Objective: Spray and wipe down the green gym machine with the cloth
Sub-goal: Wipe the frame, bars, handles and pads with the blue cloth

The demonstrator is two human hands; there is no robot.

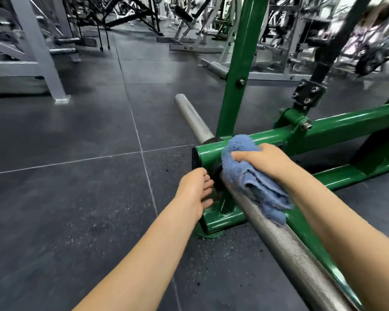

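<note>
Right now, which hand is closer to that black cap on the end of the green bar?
Left. The left hand sits just below the black cap, nearly touching it; the right hand grips the blue cloth further along the green bar.

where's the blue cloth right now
In the head view, right of centre, the blue terry cloth is gripped by the right hand, draped over the knurled steel bar where it meets the green metal frame.

Gym floor, rubber tiles [76, 135], grey weight machines [38, 52], benches [189, 21]

I see glossy green painted metal on the machine frame [337, 126], fluffy blue terry cloth [245, 167], a knurled steel bar [290, 250], and matt speckled rubber floor [65, 209].
</note>
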